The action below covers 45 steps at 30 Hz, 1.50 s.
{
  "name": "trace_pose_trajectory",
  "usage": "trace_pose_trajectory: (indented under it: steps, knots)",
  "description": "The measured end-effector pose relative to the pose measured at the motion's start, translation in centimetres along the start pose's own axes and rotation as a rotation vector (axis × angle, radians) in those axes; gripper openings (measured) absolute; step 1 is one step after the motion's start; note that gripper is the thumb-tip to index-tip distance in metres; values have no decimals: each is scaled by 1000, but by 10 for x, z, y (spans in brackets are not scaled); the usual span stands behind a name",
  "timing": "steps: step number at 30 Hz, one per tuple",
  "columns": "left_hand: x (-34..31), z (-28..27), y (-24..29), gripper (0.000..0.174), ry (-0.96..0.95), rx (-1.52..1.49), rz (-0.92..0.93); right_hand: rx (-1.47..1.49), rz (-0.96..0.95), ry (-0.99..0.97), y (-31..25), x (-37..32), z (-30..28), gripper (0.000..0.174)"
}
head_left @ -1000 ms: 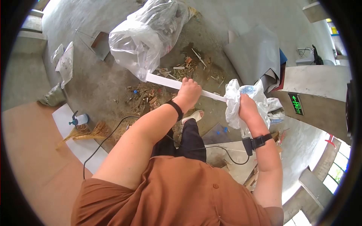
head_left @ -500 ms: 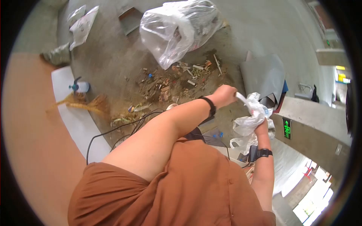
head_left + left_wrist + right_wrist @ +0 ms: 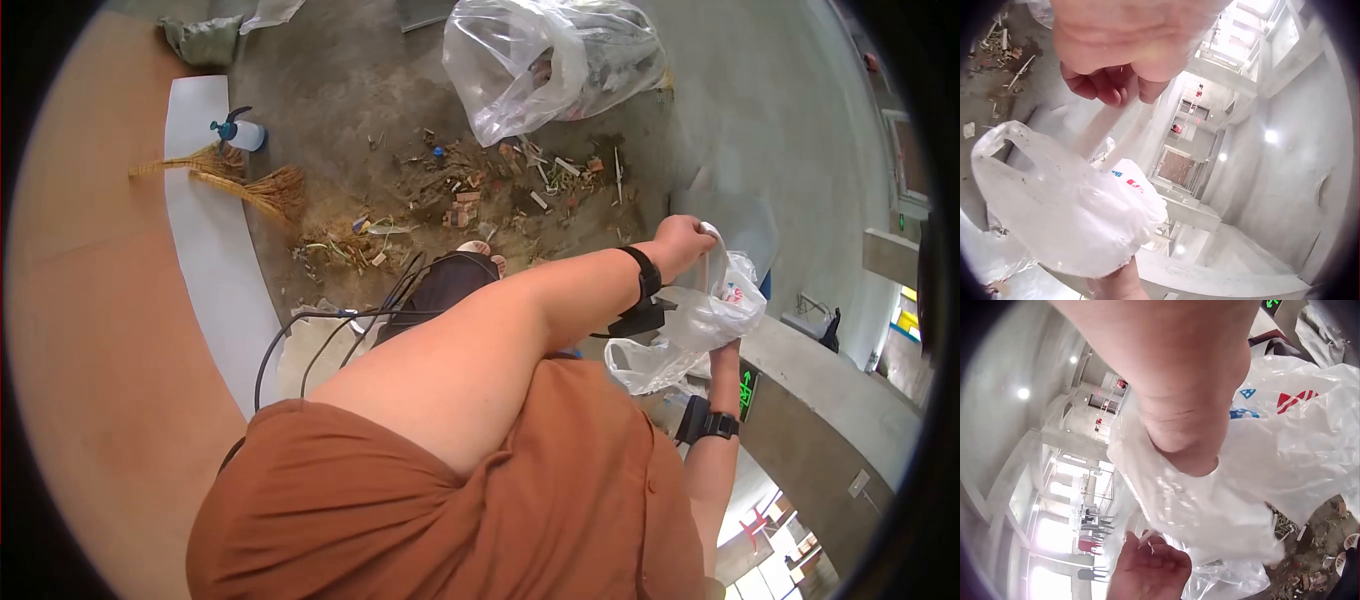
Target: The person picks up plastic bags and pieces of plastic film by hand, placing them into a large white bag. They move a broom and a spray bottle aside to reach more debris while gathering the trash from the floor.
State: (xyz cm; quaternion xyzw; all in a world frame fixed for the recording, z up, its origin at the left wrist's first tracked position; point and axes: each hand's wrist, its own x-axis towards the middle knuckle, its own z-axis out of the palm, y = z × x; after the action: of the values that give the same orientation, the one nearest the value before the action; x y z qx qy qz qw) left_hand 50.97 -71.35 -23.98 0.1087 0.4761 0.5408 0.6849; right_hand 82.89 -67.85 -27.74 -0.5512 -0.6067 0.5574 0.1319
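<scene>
My left hand point(image 3: 685, 243) pinches a white flat strip point(image 3: 714, 262) by one end, its fingers curled. Two lengths of the strip run down from these fingers into a white plastic bag point(image 3: 1066, 212) in the left wrist view. Red and blue print shows on the bag. Below it my right hand point(image 3: 725, 352) grips the gathered plastic, with the fingers hidden by the bag. In the right wrist view the right hand point(image 3: 1191, 412) covers the top middle, and the left hand point(image 3: 1150, 569) shows beyond the bag.
A large clear plastic bag point(image 3: 510, 80) lies on the floor near scattered debris point(image 3: 465, 205). To the left are straw brooms point(image 3: 260, 190), a spray bottle point(image 3: 245, 133) and a long white sheet point(image 3: 215, 260). Black cables point(image 3: 300, 316) hang by my legs. A low wall point(image 3: 830, 370) stands at right.
The left hand has moved right, from midway along the outstretched strip to the white bag. The strip, straight before, now bends into the bag. The head view has turned rightward.
</scene>
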Motion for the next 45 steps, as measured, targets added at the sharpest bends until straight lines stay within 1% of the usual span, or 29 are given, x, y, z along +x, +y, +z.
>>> trace_pose_trajectory:
  steps: [3, 4, 6, 8, 10, 11, 13, 14, 16, 17, 18, 21, 22, 23, 24, 26, 27, 28, 30, 31, 32, 33, 34, 36, 37, 39, 41, 43, 45]
  knots:
    - [0, 2, 4, 15, 40, -20, 17, -1374, -465, -7, -20, 9, 6, 56]
    - [-1, 3, 7, 15, 45, -15, 32, -1371, -481, -1, -44, 10, 24, 56]
    - [-6, 3, 13, 15, 98, -8, 47, -1301, -377, 236, -101, 9, 73, 54]
    - [-12, -8, 25, 15, 140, -52, 61, -1342, -387, 243, -110, 24, 86, 50]
    - [-23, -17, 44, 21, 154, 30, 63, -1170, -182, 243, -124, 31, 94, 45]
    - [-16, -22, 40, 21, 160, 33, 75, -1166, -196, 245, -122, 37, 94, 45]
    - [0, -34, 25, 44, 48, 164, 137, -1125, -284, 292, -112, 48, 92, 38]
    - [-4, -45, 36, 44, 55, 169, 145, -1120, -295, 293, -113, 52, 94, 38]
    - [-26, -88, 66, 74, -72, 653, 78, -1121, -251, 314, -117, 54, 100, 37]
    - [-27, -115, 74, 82, -18, 764, 117, -1204, -226, 283, -122, 52, 100, 36]
    - [-25, -150, 81, 90, 40, 873, 156, -1197, -235, 282, -120, 52, 98, 36]
    - [-54, -282, 107, 76, 234, 956, 224, -1125, -210, 387, -96, 55, 74, 36]
    - [-58, -338, 115, 73, 321, 981, 17, -1098, -192, 413, -87, 55, 65, 36]
    - [-81, -393, 115, 71, 536, 1180, 12, -983, -129, 447, -79, 54, 56, 38]
    - [-116, -440, 130, 71, 664, 1191, -137, -868, -64, 480, -76, 51, 52, 39]
    - [-189, -543, 140, 71, 928, 1197, -259, -970, 58, 502, -99, 34, 61, 40]
    - [-229, -595, 138, 70, 1079, 1210, -299, -1066, 182, 519, -113, 25, 68, 42]
    - [-268, -672, 124, 70, 1088, 1120, -228, -1072, 197, 540, -112, 21, 71, 42]
    - [-346, -726, 139, 66, 1242, 902, -467, -1302, 281, 588, -91, 11, 57, 42]
    - [-381, -796, 109, 62, 1413, 765, -268, -1289, 356, 547, -101, 5, 68, 42]
    - [-415, -845, 94, 58, 1495, 837, -326, -1277, 380, 567, -103, 2, 83, 42]
    - [-429, -801, 129, 54, 1454, 550, -367, -1301, 347, 539, -104, 0, 93, 42]
    - [-442, -826, 124, 50, 1480, 624, -417, -1330, 314, 505, -113, -1, 98, 42]
    - [-454, -917, 83, 29, 1656, 535, 35, -1328, 292, 476, -128, 3, 133, 41]
    - [-441, -918, 105, 29, 1636, 547, 41, -1276, 316, 502, -136, 5, 152, 40]
    - [-413, -892, 149, 32, 1521, 480, -251, -1218, 356, 533, -152, 13, 188, 39]
    - [-372, -895, 181, 33, 1331, 709, -290, -1266, 384, 445, -159, 13, 212, 37]
    - [-314, -844, 224, 36, 1212, 936, -80, -1234, 431, 456, -162, 11, 227, 37]
    - [-261, -851, 243, 41, 1043, 915, -107, -1231, 489, 442, -169, 14, 234, 38]
